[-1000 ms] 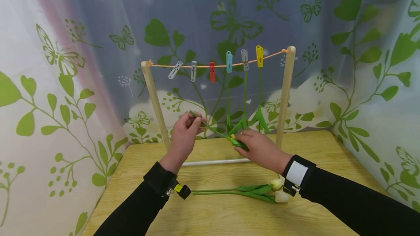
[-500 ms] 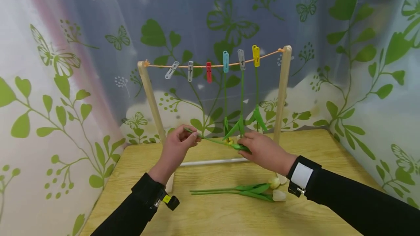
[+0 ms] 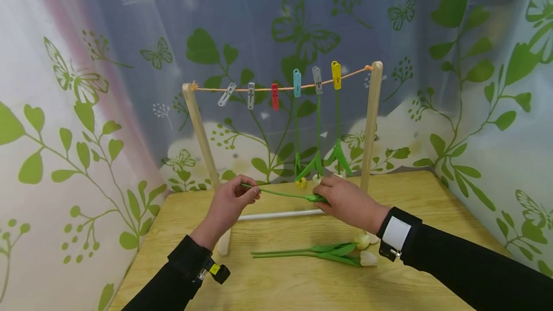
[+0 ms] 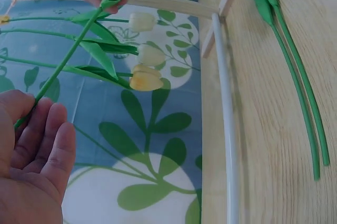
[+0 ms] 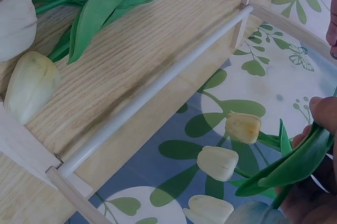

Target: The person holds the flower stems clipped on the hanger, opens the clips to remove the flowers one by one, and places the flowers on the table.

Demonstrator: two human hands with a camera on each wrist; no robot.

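Observation:
My left hand (image 3: 233, 200) pinches the thin green stem of an artificial tulip (image 3: 282, 193) near its bare end. My right hand (image 3: 347, 203) grips the same tulip by its leaves, close to the bloom. A pale bluish bloom (image 5: 255, 213) shows below the right fingers in the right wrist view. Between the hands the stem runs nearly level, in front of the rack. Behind it, three tulips hang upside down from a blue clothespin (image 3: 296, 83), a grey clothespin (image 3: 317, 80) and a yellow clothespin (image 3: 336, 75). The yellowish tulip (image 4: 146, 78) hangs from the blue one.
An orange cord (image 3: 263, 89) between wooden posts (image 3: 373, 119) also carries a red clothespin (image 3: 275, 97) and two whitish ones. A white bar (image 3: 281, 214) joins the posts low down. Two pale tulips (image 3: 337, 253) lie on the wooden table (image 3: 276, 282), before a leaf-patterned curtain (image 3: 242, 8).
My left hand has come down and to the left, bringing the stem from a slant to nearly level. The right hand has lowered slightly, keeping its grip on the leaves.

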